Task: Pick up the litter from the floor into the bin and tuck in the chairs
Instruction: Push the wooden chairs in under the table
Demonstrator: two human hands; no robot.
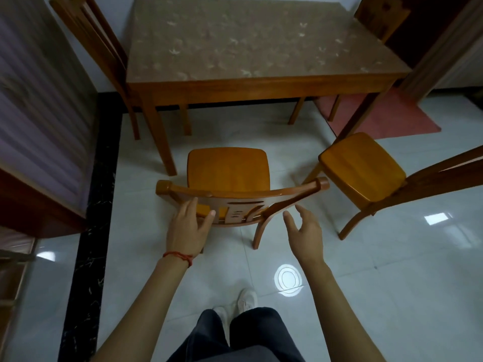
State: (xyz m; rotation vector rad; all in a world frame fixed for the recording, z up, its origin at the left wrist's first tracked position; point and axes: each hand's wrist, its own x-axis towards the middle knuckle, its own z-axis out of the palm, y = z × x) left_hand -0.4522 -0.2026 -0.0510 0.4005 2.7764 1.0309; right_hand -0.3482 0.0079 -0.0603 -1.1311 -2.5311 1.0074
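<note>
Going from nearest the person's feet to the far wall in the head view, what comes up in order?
White shoe → left hand → back of the middle chair → its seat → table.

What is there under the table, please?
Under the table I see bare white floor, its own legs, and legs of the side chairs at both ends. No litter shows there. The far part beneath the tabletop is covered from view.

Glossy varnished wood chair [228,173] and table [261,84], its top a patterned sheet, on shiny pale tiled floor [392,283].
</note>
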